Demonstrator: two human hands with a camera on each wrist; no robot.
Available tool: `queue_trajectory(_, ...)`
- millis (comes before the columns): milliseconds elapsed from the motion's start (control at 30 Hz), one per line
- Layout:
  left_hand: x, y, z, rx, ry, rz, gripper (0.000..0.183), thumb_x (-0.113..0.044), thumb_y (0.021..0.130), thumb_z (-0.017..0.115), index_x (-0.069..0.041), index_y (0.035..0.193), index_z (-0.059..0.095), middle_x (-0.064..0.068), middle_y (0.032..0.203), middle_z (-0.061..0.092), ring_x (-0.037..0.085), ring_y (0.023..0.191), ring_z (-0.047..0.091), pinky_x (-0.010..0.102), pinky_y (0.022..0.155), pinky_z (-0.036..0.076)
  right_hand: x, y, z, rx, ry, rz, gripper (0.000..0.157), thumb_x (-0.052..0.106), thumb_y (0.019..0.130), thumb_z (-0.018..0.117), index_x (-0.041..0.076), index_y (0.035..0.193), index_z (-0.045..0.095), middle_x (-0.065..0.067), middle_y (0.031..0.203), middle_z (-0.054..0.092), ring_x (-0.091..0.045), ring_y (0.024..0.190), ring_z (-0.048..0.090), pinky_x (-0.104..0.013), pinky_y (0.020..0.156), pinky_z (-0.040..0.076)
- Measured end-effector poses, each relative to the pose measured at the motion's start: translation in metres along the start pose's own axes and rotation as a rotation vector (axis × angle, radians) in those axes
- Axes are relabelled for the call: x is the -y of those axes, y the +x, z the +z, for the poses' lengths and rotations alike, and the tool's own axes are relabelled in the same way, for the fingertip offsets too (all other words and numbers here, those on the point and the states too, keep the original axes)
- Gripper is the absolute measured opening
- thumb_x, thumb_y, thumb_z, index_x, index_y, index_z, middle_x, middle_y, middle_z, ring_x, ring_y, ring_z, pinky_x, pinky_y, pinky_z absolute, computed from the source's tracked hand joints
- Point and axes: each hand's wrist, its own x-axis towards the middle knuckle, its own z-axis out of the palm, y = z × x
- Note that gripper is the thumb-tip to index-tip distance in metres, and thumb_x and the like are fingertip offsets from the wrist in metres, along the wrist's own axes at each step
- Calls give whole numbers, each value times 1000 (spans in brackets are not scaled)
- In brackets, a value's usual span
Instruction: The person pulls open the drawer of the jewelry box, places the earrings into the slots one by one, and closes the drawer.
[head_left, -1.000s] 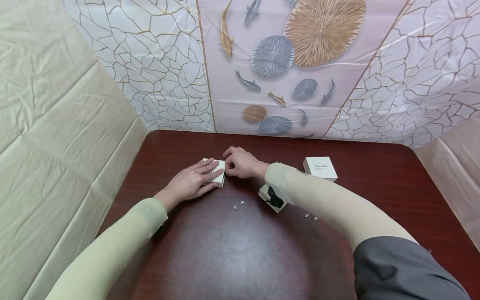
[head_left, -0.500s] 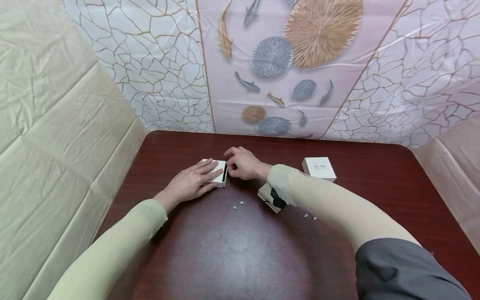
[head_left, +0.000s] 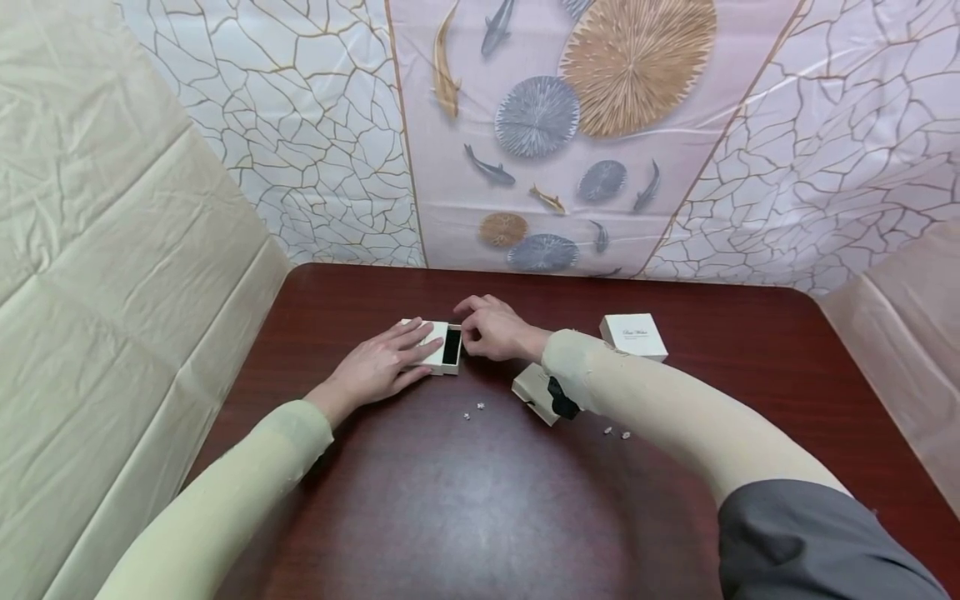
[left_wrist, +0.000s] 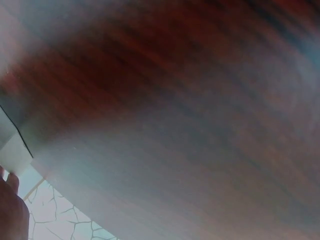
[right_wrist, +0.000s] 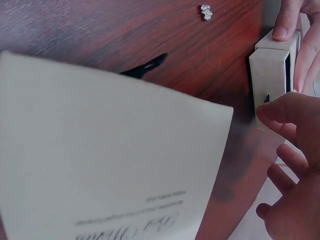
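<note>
A person sits at a dark red wooden tabletop [head_left: 480, 500], both arms in pale green sleeves reaching forward. The landmark is a small cream drawer box [head_left: 438, 347] lying near the middle of the tabletop, toward its far edge.

The left hand [head_left: 378, 364] lies flat on top of the drawer box, its fingers [head_left: 411, 333] straight and slightly spread, pressing the outer sleeve down. The right hand [head_left: 495, 327] sits just to the right of the drawer box; its thumb and fingers [right_wrist: 280, 114] are curled and pinch the end of the inner tray, which sticks out a little and shows a black lining [head_left: 452, 343].

Right of the drawer box, beyond the right hand, a closed cream box with small script on its lid [head_left: 633, 335] stands well apart. Nearer the person than the drawer box, and partly hidden by the right forearm, lies another cream box with a black piece [head_left: 542, 390] on it. Two tiny pale sparkly bits [head_left: 473, 410] lie on the bare wood just nearer than the drawer box, and two more [head_left: 617, 432] lie farther right, beside the forearm.

Behind the tabletop hangs a wall covering printed with fish and round leaves [head_left: 540, 125]. The left wrist view is too blurred to add anything.
</note>
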Motion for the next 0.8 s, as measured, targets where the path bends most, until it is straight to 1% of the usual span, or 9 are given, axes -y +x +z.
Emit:
queue_trajectory(300,0,0,0,27,-2,-20,52,-32,105,71,-14,153,61,17,159,54,37,150,49,50,124,39,-5,-12,-7,20,-9,10,20,7,90,67,16,72,67,-17,149,59,-40,131,55,-54,118,40)
queue_trajectory(467,1,-1,1,46,6,-31,52,-33,106,69,-16,154,60,16,160,53,36,150,48,49,125,38,-7,-14,-7,28,-17,13,20,7,90,67,15,72,67,-17,148,59,-41,132,54,-56,124,34)
queue_trajectory(600,2,-1,3,53,5,-36,53,-34,106,68,-17,155,59,15,161,52,36,151,47,49,125,38,-9,-15,-5,32,-28,19,20,8,91,67,16,72,68,-17,147,60,-41,133,53,-58,125,31)
queue_trajectory(800,1,0,3,49,12,-34,52,-33,106,68,-16,155,59,16,161,52,36,151,47,49,125,38,-10,-17,-8,39,-47,42,17,11,92,70,15,76,71,-16,145,62,-39,134,53,-55,123,34)
